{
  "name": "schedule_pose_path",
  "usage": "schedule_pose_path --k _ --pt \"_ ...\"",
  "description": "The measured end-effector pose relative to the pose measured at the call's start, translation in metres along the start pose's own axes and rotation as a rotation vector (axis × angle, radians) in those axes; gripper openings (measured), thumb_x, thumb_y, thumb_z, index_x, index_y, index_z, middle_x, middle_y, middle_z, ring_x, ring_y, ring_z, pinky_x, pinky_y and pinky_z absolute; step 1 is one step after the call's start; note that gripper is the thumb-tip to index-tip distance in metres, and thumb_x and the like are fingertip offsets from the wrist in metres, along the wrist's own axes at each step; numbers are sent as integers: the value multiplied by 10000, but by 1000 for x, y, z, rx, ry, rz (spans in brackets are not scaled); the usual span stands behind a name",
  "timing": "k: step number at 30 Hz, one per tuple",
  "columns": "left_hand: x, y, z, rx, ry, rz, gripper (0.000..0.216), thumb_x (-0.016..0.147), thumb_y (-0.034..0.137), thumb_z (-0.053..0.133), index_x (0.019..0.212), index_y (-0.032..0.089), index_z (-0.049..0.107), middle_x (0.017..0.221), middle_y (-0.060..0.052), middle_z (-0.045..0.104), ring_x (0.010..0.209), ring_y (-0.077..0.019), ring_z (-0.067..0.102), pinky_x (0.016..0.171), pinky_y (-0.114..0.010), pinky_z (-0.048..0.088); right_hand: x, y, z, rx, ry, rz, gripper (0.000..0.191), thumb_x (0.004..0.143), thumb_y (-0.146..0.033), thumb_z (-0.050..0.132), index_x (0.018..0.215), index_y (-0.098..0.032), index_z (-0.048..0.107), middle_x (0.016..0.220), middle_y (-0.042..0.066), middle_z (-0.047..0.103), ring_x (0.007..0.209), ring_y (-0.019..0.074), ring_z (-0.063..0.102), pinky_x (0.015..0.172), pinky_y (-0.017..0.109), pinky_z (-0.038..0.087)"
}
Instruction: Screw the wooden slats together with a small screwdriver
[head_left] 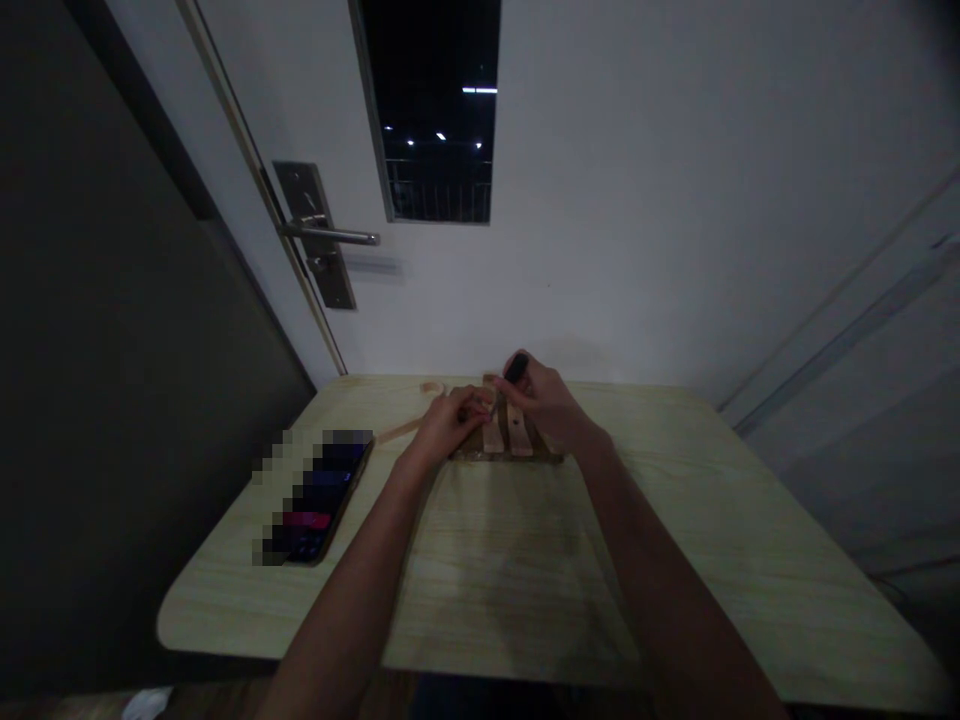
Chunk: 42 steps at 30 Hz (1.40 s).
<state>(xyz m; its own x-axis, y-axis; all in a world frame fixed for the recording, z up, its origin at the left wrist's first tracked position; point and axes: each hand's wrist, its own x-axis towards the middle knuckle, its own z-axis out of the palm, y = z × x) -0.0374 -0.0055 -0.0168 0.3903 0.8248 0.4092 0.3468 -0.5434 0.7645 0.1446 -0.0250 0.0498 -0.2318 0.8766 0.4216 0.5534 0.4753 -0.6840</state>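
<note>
A small wooden frame of pale slats point(508, 440) lies on the far middle of the light wooden table point(525, 570). My left hand point(450, 420) rests on its left end with fingers curled and pinched on something small I cannot make out. My right hand point(541, 398) is closed around a small dark tool point(516, 367), held upright over the slats. A thin loose wooden strip point(409, 425) runs leftward from under my left hand, its far end curled near the table's back edge.
A phone point(321, 495) lies on the table's left side, its screen lit. Behind the table stands a white door with a metal lever handle point(330, 236) and a dark narrow window point(439, 110). A dark wall is at left.
</note>
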Motion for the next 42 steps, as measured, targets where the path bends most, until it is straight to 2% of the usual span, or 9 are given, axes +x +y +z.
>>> schedule_pose_path --k 6,13,21,27,31,42 --pt "0 -3 1 -19 0 20 243 788 184 627 1027 161 595 876 -56 709 832 -169 686 787 -311 533 2 -1 0 -15 -31 -2 203 816 -375 548 794 -190 467 652 -7 508 577 121 456 551 260 344" --pt "1 5 -1 -10 16 9 210 760 156 648 966 154 609 835 -44 710 785 -161 681 747 -286 538 3 -5 -1 -66 -56 -30 180 819 -354 548 825 -197 459 680 -2 529 603 126 475 567 260 348" --pt "0 5 0 -11 27 -4 209 761 163 655 965 165 612 828 -41 714 778 -157 683 749 -284 533 9 -8 1 56 -76 -119 249 769 -335 605 934 -213 464 809 1 586 628 109 524 591 247 406" --pt "0 3 1 -11 23 5 208 769 135 629 974 161 609 826 -42 713 772 -154 681 751 -292 535 9 -10 -2 62 -93 -91 204 760 -272 597 928 -206 502 776 -5 581 610 107 537 576 243 413" --pt "1 5 0 -2 27 15 219 760 124 634 976 153 617 836 -44 713 776 -154 679 759 -294 535 8 -13 -3 48 -106 -88 250 752 -247 593 985 -210 509 724 -19 564 596 106 523 559 236 399" --pt "2 3 3 -75 68 -3 203 736 160 674 938 141 663 852 -60 721 786 -168 684 778 -310 541 10 -9 1 11 -73 -106 238 759 -301 607 946 -204 496 689 -20 563 601 115 534 553 230 376"
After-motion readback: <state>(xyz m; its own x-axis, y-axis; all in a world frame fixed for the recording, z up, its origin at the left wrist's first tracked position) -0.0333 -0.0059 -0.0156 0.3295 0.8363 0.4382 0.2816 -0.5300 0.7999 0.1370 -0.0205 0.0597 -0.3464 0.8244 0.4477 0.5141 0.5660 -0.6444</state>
